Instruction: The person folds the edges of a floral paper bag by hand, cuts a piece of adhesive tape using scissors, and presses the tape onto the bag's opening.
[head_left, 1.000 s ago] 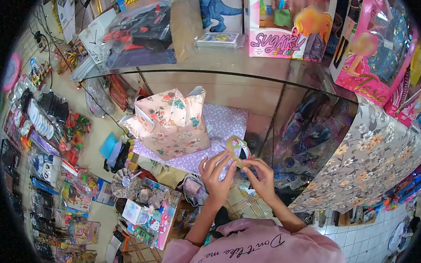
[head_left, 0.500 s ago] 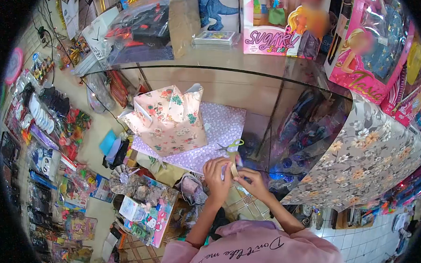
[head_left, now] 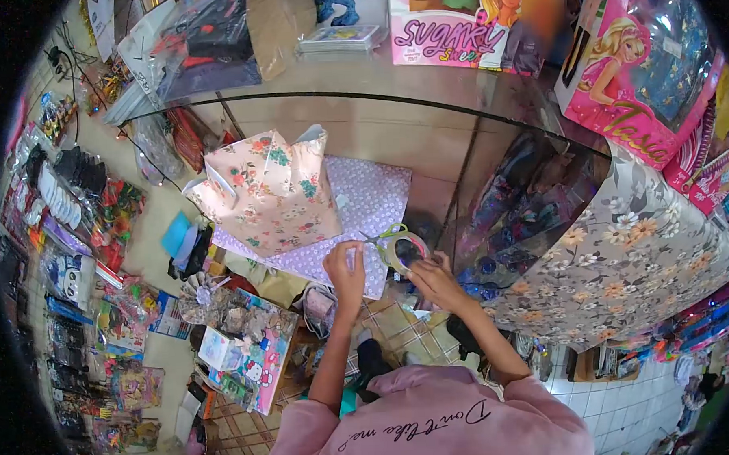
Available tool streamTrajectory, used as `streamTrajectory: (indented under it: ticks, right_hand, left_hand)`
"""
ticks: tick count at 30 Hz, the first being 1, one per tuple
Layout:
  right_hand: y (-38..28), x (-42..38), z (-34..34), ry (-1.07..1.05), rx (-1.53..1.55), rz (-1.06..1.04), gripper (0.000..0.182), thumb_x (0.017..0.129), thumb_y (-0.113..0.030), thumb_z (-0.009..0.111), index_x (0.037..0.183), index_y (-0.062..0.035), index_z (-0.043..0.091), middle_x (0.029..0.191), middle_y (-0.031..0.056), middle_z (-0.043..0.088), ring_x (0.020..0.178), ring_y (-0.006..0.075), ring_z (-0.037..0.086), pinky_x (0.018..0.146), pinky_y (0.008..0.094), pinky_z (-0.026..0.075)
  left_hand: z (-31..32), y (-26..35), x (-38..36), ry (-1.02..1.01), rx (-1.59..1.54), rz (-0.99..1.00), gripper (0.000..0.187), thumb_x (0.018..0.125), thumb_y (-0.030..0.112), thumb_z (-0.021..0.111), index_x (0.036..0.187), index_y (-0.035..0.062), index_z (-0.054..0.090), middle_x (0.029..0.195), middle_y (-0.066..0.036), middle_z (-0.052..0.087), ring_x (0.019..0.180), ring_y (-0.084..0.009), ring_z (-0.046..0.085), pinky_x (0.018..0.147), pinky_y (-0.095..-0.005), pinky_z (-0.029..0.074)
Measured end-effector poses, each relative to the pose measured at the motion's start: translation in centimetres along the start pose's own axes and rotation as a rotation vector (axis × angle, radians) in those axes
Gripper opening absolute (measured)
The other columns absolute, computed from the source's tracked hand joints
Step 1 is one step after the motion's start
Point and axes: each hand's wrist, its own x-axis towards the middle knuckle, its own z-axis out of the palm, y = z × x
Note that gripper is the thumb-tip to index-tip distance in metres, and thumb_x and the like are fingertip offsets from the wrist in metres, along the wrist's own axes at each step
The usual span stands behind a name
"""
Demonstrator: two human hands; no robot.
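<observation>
Flower-printed pink paper (head_left: pixel 278 195), folded into a bag-like shape, lies over a lilac patterned sheet (head_left: pixel 371 186). My right hand (head_left: pixel 440 283) grips a roll of tape (head_left: pixel 405 252) by its lower right rim. Scissors with green handles (head_left: pixel 391 233) are just above the roll, blades pointing left. My left hand (head_left: pixel 346 269) is by the sheet's lower edge, left of the roll and close to the blade tips. Its fingers are bent and pinched; what they hold is too small to make out.
A glass counter edge (head_left: pixel 326 94) curves behind the papers. Boxed dolls (head_left: pixel 618 70) stand at the upper right, above grey floral paper (head_left: pixel 618 253). Packaged goods (head_left: pixel 70 200) crowd the left. A Hello Kitty item (head_left: pixel 261 370) is at the lower left.
My left hand has moved left, away from the tape roll. The roll now shows its open ring in my right hand. The whole view has shifted slightly.
</observation>
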Motion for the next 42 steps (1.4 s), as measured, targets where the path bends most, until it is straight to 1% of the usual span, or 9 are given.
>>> streamTrajectory:
  ticks: [4, 5, 8, 11, 20, 26, 32, 35, 42]
  right_hand:
    - [0.5, -0.1, -0.6, 0.116, -0.077, 0.116, 0.026, 0.094, -0.026, 0.052, 0.105, -0.0049, 0.063, 0.106, 0.0161, 0.062, 0.106, 0.0307, 0.056, 0.097, 0.0492, 0.03]
    - [1.4, 0.3, 0.5, 0.361, 0.02, 0.125, 0.02, 0.089, -0.022, 0.06, 0.093, -0.0027, 0.064, 0.094, 0.0136, 0.062, 0.092, 0.0329, 0.058, 0.085, 0.0463, 0.038]
    - [1.8, 1.4, 0.1, 0.395, 0.152, 0.319, 0.024, 0.083, -0.025, 0.068, 0.088, -0.0017, 0.064, 0.091, 0.0137, 0.062, 0.091, 0.0344, 0.059, 0.079, 0.0449, 0.042]
    - [2.6, 2.0, 0.8, 0.513, -0.017, 0.332, 0.021, 0.081, -0.022, 0.07, 0.088, -0.0032, 0.063, 0.092, 0.0122, 0.061, 0.091, 0.0337, 0.058, 0.088, 0.0471, 0.037]
    - [4.4, 0.6, -0.5, 0.333, 0.089, 0.159, 0.024, 0.081, -0.029, 0.071, 0.09, -0.0078, 0.066, 0.097, 0.0045, 0.059, 0.103, 0.0257, 0.056, 0.088, 0.0485, 0.033]
    - [4.6, 1.0, 0.0, 0.431, -0.197, 0.36, 0.031, 0.079, -0.029, 0.072, 0.102, -0.0098, 0.065, 0.1, 0.007, 0.062, 0.097, 0.0275, 0.059, 0.086, 0.0469, 0.035]
    - [4.4, 0.9, -1.7, 0.329, -0.013, 0.339, 0.028, 0.075, -0.026, 0.074, 0.093, -0.0059, 0.066, 0.089, 0.0111, 0.062, 0.09, 0.0324, 0.061, 0.082, 0.0405, 0.045]
    - [4.9, 2.4, -1.5, 0.427, -0.025, 0.149, 0.034, 0.073, -0.026, 0.075, 0.098, -0.0052, 0.064, 0.094, 0.0127, 0.063, 0.095, 0.0328, 0.06, 0.085, 0.0421, 0.044]
    - [0.5, 9.3, 0.2, -0.033, -0.236, 0.122, 0.044, 0.073, -0.029, 0.074, 0.108, -0.005, 0.063, 0.109, 0.0168, 0.062, 0.108, 0.0334, 0.057, 0.094, 0.051, 0.039]
  left_hand:
    - [0.3, -0.2, -0.4, -0.019, 0.039, 0.005, 0.007, 0.088, 0.014, 0.061, 0.091, 0.0077, 0.06, 0.089, -0.006, 0.064, 0.089, -0.0247, 0.058, 0.087, -0.0374, 0.035]
    - [0.4, 0.0, -0.7, -0.02, 0.051, 0.021, 0.008, 0.088, 0.015, 0.061, 0.091, 0.0077, 0.06, 0.089, -0.006, 0.064, 0.089, -0.0246, 0.058, 0.087, -0.0376, 0.035]
    - [0.7, 0.1, -1.7, -0.019, 0.059, 0.021, 0.009, 0.088, 0.016, 0.061, 0.091, 0.0078, 0.06, 0.09, -0.005, 0.064, 0.09, -0.0237, 0.058, 0.088, -0.0379, 0.034]
    - [0.9, -0.5, -2.4, -0.017, 0.01, -0.042, 0.01, 0.088, 0.017, 0.061, 0.092, 0.0076, 0.06, 0.09, -0.005, 0.064, 0.09, -0.0226, 0.058, 0.088, -0.0379, 0.034]
    - [0.6, -1.4, -1.9, 0.051, -0.055, -0.13, 0.013, 0.089, 0.012, 0.06, 0.087, 0.0, 0.061, 0.084, -0.011, 0.065, 0.08, -0.0213, 0.06, 0.079, -0.0342, 0.042]
    - [0.6, -0.7, -2.8, 0.012, -0.009, -0.142, 0.011, 0.089, 0.016, 0.06, 0.09, 0.0054, 0.062, 0.087, -0.009, 0.064, 0.085, -0.0248, 0.059, 0.083, -0.0378, 0.036]
    - [0.4, -0.1, -4.1, -0.023, -0.117, -0.121, 0.01, 0.089, 0.013, 0.06, 0.088, 0.003, 0.062, 0.086, -0.01, 0.064, 0.082, -0.0262, 0.06, 0.08, -0.037, 0.041]
    - [-0.3, 0.9, -4.4, -0.028, -0.166, -0.118, 0.01, 0.089, 0.01, 0.06, 0.088, 0.0005, 0.061, 0.085, -0.011, 0.064, 0.082, -0.0246, 0.06, 0.078, -0.0348, 0.044]
    - [-1.0, 1.7, -6.0, -0.106, -0.237, -0.11, 0.012, 0.091, 0.01, 0.06, 0.091, -0.002, 0.06, 0.089, -0.011, 0.063, 0.087, -0.019, 0.059, 0.08, -0.0304, 0.044]
